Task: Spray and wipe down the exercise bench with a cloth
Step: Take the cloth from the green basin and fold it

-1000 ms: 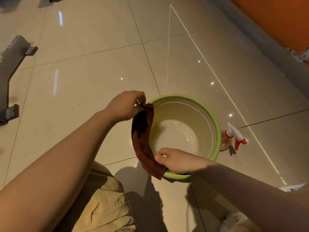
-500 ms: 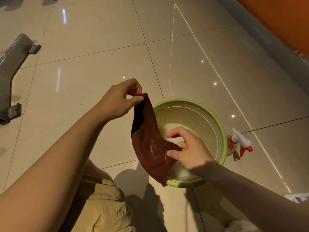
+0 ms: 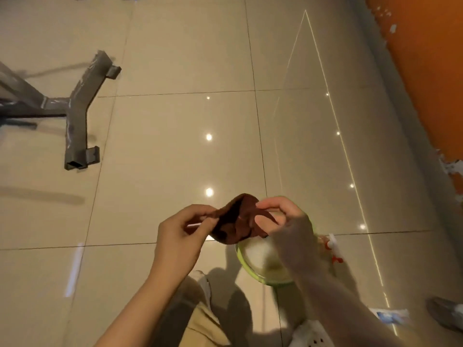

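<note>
Nearest to us, we see our own knee in beige trousers [image 3: 200, 321] at the bottom of the view, so we judge that we are crouching over the floor. Just in front of it our two hands hold the dark red cloth [image 3: 238, 221] up in the air, above the near rim of the green basin [image 3: 250, 269]. Our left hand [image 3: 180, 236] pinches one edge of the cloth between thumb and curled fingers, and our right hand [image 3: 283, 226] grips the other side, with its fingers bent around the fabric. The cloth hangs bunched between them. We think we hold it over the basin so that any drops fall into the basin and not on the tiles, and that we are gathering or folding it to get a good wiping pad. The right hand is blurred, so its exact finger positions we cannot tell.

Beside the basin, on its right, the spray bottle [image 3: 332, 246] with red trigger stands on the floor, partly hidden behind our right arm; it is placed within easy reach, probably for the spraying step, which is not yet done.

Further away, at the left, stands the grey metal foot of the exercise bench [image 3: 77, 113], well apart from the cloth. Only the frame is visible; the padded surface is out of view.
</note>
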The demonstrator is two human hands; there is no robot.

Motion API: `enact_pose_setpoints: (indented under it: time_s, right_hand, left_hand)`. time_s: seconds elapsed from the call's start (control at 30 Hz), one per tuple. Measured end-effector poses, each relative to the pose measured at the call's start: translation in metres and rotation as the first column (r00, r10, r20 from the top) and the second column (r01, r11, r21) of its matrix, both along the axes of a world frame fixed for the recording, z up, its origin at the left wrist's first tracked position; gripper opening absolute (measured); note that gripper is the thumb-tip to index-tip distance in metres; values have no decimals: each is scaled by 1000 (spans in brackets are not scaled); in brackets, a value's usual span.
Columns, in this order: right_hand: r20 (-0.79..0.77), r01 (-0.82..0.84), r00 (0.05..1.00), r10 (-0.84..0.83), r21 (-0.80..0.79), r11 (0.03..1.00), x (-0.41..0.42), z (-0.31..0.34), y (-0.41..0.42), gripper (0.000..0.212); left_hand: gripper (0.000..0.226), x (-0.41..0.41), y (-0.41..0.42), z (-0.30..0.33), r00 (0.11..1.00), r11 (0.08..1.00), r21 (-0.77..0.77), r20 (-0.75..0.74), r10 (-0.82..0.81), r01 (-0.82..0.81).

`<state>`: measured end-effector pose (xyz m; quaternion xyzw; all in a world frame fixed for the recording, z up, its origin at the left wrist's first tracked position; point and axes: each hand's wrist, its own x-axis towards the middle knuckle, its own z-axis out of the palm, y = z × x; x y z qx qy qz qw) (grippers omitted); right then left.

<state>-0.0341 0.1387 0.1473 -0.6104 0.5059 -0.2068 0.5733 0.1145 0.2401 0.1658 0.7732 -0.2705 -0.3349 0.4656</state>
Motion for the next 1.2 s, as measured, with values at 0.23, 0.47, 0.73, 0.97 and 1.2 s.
enact_pose_setpoints:
  time_s: [0.23, 0.47, 0.73, 0.97, 1.2]
  right_hand:
    - [24, -231, 973, 231, -1, 973, 112, 202, 32, 36]
    - [65, -385, 922, 383, 28, 922, 232, 360, 79, 37]
    - [24, -788, 591, 807, -200, 583, 370, 456, 170, 10]
    - [-143, -906, 344, 928, -310, 288, 487, 475, 214, 12]
    - [-260, -911, 46, 964, -408, -67, 648, 465, 210, 7]
  left_hand:
    - [23, 35, 42, 198, 959, 961, -58, -113, 262, -269]
    - [12, 144, 132, 334, 776, 770, -109, -166, 609, -628]
    - [14, 227, 196, 413, 617, 583, -210, -360, 700, -785]
    - [31, 307, 245, 435, 464, 407, -252, -657, 594, -878]
    - [24, 455, 280, 398, 418, 394, -146, -406, 813, -908]
